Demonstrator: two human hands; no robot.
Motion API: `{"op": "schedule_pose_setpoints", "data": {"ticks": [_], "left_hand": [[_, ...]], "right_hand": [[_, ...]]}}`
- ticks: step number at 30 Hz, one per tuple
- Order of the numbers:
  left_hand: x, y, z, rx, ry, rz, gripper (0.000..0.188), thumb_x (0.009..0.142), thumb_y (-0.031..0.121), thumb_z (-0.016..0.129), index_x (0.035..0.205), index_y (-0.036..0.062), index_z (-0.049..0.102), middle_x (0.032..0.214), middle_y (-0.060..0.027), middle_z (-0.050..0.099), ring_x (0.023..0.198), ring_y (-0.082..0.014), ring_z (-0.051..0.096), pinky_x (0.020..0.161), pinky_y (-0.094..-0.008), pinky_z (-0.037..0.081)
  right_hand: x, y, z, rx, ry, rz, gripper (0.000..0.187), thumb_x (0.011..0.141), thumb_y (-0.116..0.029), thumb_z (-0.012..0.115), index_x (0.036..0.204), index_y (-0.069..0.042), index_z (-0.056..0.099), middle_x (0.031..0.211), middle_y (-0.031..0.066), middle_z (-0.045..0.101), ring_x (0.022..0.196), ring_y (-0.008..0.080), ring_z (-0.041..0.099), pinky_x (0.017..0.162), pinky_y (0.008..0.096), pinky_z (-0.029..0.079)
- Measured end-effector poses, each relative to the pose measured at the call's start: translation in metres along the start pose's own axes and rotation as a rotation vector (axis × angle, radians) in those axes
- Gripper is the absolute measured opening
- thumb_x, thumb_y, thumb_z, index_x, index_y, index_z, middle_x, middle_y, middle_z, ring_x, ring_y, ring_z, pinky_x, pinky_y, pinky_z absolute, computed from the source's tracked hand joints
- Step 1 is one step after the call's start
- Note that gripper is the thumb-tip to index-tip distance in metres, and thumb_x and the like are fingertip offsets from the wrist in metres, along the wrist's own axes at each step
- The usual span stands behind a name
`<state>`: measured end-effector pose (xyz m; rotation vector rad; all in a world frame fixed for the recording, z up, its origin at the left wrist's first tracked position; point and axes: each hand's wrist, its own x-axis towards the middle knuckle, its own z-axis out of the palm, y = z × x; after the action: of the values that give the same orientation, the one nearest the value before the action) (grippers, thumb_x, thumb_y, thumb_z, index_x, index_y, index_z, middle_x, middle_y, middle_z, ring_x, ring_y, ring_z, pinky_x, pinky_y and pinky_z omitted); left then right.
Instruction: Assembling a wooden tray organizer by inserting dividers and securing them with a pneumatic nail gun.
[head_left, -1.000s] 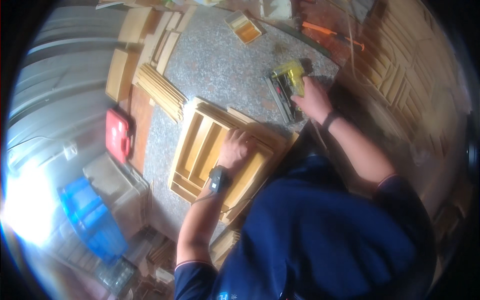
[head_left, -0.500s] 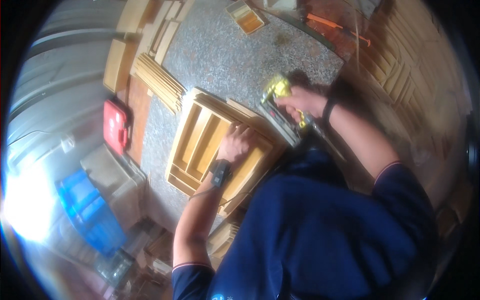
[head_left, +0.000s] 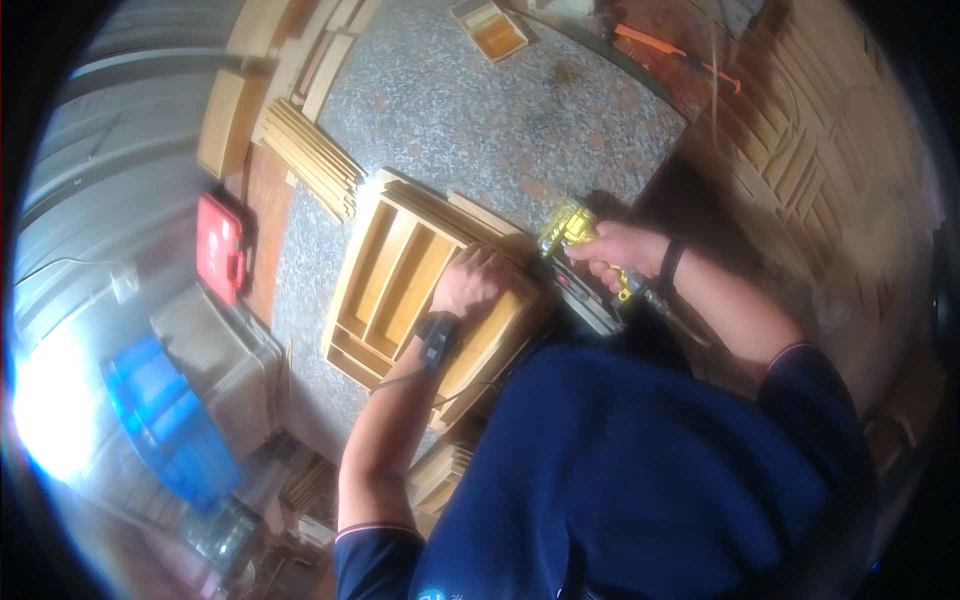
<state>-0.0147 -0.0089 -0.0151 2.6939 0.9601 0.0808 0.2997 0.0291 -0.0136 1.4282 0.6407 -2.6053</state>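
Observation:
A light wooden tray [head_left: 412, 287] with several long compartments and small ones at one end sits tilted at the granite-patterned table's near edge. My left hand [head_left: 470, 283] lies over its right part, fingers curled over a wooden wall; the fingertips are partly hidden. In my right hand [head_left: 625, 250], a yellow nail gun [head_left: 568, 228] is gripped by its handle, with an air hose fitting [head_left: 655, 300] at the handle's end. The gun's head is just right of the tray, and I cannot tell whether they touch. A loose wooden strip [head_left: 490, 215] lies behind the tray.
Bundled wood strips [head_left: 312, 160] lie at the table's left edge. A small wooden box [head_left: 490, 30] stands at the far side. Left of the table are a red case [head_left: 220, 245] and a blue bin [head_left: 170, 420]. Stacked wooden frames [head_left: 815, 170] fill the right.
The nail gun and my right hand have moved right and slightly toward me, away from the tray. My left hand keeps its place on the tray. The whole view has shifted a little.

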Motion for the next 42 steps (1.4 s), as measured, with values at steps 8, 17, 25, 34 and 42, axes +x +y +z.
{"op": "schedule_pose_setpoints", "data": {"ticks": [8,17,25,34,42], "left_hand": [[-0.002,-0.003,0.01,-0.011,-0.023,0.039,0.024,0.085,0.019,0.071,0.103,0.004,0.069,0.105,-0.0107,0.069,0.108,-0.0288,0.069,0.097,-0.0403,0.057],[-0.002,-0.005,0.004,-0.006,-0.066,-0.014,0.022,0.082,0.016,0.07,0.102,0.0051,0.07,0.107,-0.0088,0.07,0.108,-0.0291,0.069,0.095,-0.0408,0.057],[-0.005,-0.011,0.008,-0.021,-0.015,-0.041,0.02,0.082,0.015,0.07,0.099,0.0057,0.071,0.105,-0.0085,0.069,0.107,-0.0289,0.069,0.093,-0.0401,0.057],[0.011,-0.03,-0.036,-0.208,0.079,-0.121,0.027,0.079,0.017,0.074,0.105,0.0089,0.076,0.112,-0.011,0.072,0.117,-0.0315,0.064,0.103,-0.0465,0.052],[-0.007,-0.161,-0.1,-0.183,0.016,-0.626,0.026,0.095,0.017,0.069,0.12,0.0105,0.074,0.11,-0.0175,0.072,0.107,-0.0397,0.069,0.092,-0.0475,0.056]], "right_hand": [[0.002,0.007,-0.007,0.007,-0.011,0.025,0.021,0.105,-0.03,0.067,0.101,-0.01,0.062,0.07,-0.0023,0.052,0.053,0.0101,0.05,0.048,0.028,0.045],[0.01,-0.003,-0.01,-0.003,-0.021,0.055,0.022,0.105,-0.029,0.067,0.098,-0.009,0.061,0.066,-0.0024,0.05,0.052,0.0101,0.049,0.046,0.0291,0.044],[0.017,-0.004,-0.012,-0.015,-0.03,0.054,0.026,0.106,-0.032,0.067,0.103,-0.007,0.063,0.061,-0.0023,0.048,0.049,0.0109,0.047,0.045,0.029,0.042],[0.029,-0.059,-0.032,0.135,0.242,-0.26,0.036,0.103,-0.043,0.07,0.107,-0.008,0.061,0.068,0.0011,0.06,0.049,0.0142,0.059,0.049,0.0322,0.052],[0.069,-0.145,-0.028,0.111,0.251,-0.413,0.045,0.102,-0.053,0.068,0.106,-0.01,0.061,0.061,-0.007,0.046,0.049,0.0079,0.045,0.048,0.0288,0.042]]}}
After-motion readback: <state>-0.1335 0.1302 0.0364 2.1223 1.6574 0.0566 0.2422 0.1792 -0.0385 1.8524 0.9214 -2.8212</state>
